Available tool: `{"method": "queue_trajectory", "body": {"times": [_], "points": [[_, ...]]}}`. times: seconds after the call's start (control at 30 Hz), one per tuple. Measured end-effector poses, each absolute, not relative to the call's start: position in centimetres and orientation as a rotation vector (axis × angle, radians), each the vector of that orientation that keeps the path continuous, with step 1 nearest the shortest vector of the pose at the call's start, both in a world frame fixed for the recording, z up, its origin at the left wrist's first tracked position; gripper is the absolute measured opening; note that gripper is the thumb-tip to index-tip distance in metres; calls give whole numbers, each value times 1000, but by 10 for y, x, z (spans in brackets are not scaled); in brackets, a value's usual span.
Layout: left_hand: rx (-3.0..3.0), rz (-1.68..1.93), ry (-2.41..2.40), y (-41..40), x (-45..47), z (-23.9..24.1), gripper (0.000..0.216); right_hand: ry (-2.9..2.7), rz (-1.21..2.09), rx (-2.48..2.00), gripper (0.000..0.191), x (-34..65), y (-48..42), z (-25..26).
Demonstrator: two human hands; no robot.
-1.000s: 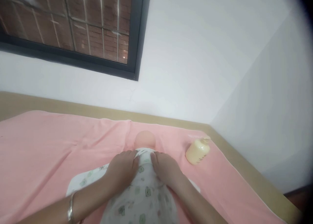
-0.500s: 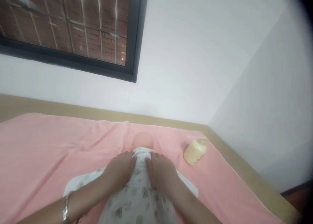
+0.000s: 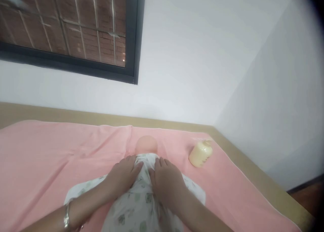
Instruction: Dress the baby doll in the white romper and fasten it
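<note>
Touching clothes [image 3: 141,198] on doll [image 3: 146,144] from both sides: left hand [image 3: 122,176], right hand [image 3: 167,180]. Maybe to steady doll. Can't tell if either hand grips.

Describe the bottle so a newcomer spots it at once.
Start from the pink cloth below the dark-framed window. Near the cloth's far right corner, beyond the right hand, is the bottle: glossy and pale yellow, unlike the printed white fabric.
</note>
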State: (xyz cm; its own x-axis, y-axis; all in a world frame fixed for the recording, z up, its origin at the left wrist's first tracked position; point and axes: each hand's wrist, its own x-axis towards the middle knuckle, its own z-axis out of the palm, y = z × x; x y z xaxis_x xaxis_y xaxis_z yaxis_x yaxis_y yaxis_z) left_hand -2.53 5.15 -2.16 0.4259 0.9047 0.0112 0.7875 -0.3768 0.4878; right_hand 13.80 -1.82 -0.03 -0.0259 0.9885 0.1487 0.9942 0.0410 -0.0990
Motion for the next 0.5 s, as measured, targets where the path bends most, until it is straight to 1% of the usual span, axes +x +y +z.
{"method": "queue_trajectory", "body": {"times": [0.13,0.3,0.5], "points": [[2292,438,1454,49,-22,-24,44,-2090,-44,-2070,41,134,-21,-2],[2461,481,1468,41,-20,-33,38,-2071,-22,-2008,42,140,-10,-10],[2470,469,1423,43,-21,-32,38,-2006,168,-2070,46,148,2,-15]]}}
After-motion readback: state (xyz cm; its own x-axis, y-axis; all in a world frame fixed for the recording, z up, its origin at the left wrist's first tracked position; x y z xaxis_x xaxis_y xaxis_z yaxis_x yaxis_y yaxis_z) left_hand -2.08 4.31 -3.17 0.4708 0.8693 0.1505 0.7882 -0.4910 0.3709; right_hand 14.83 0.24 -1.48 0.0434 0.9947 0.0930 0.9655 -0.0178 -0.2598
